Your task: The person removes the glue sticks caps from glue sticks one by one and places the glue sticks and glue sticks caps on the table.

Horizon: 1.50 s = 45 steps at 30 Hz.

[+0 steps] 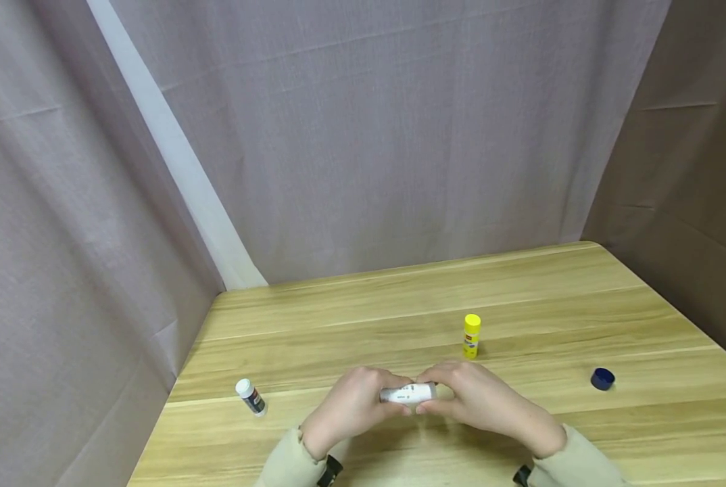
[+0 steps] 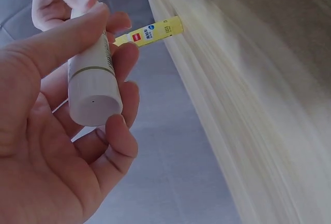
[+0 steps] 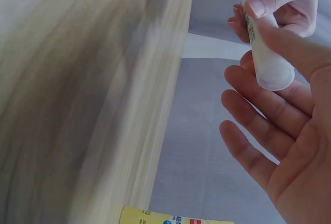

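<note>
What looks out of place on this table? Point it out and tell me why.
The dark blue cap lies alone on the right of the table. It looks odd because it sits loose, apart from the held white tube, the yellow tube and the white-capped bottle. I see no spill.

Someone's forearms (image 1: 542,434) in pale sleeves (image 1: 293,462), slanting inward from the frame's bottom edge, left hand (image 1: 358,404) and right hand (image 1: 472,396) nearly meeting at lower centre, each gripping, thumbs (image 1: 393,410) toward the bottom, the right hand's other fingers (image 3: 256,125) loosely spread apart
</note>
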Available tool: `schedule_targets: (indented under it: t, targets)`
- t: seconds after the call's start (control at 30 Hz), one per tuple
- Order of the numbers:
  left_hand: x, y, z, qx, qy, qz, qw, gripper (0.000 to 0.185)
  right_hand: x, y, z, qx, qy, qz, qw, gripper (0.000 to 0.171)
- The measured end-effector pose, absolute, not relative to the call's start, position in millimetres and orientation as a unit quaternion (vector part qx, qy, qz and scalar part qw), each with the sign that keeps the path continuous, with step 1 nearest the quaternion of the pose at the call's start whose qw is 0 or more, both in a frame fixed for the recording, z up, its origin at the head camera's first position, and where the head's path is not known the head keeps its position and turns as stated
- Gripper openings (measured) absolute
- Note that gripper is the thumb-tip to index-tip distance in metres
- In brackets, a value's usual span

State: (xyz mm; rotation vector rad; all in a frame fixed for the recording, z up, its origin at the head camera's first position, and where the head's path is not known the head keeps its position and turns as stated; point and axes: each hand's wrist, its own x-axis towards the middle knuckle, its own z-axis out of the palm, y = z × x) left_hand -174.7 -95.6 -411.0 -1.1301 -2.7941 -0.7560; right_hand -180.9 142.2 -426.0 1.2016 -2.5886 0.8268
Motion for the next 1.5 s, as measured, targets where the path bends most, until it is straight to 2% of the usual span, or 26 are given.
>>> schedule_targets:
  t: [0.73, 1.2, 1.5]
  targets:
    - [-171.2, -96.0, -409.4, -0.360, -0.905, -0.224, 0.014, 0.034, -180.3, 142.6, -425.3, 0.421, -0.855, 0.299, 0.038, 0.028]
    - [-171.5, -94.7, -406.8, -0.359, -0.907, -0.217, 0.018, 0.038, -180.5, 141.7, -424.0, 0.412, -0.863, 0.284, 0.064, 0.028]
    - [-172.0, -94.0, -407.7, -0.360, -0.909, -0.207, 0.028, 0.039, -181.8, 139.8, -425.1, 0.401, -0.867, 0.287, 0.072, 0.021]
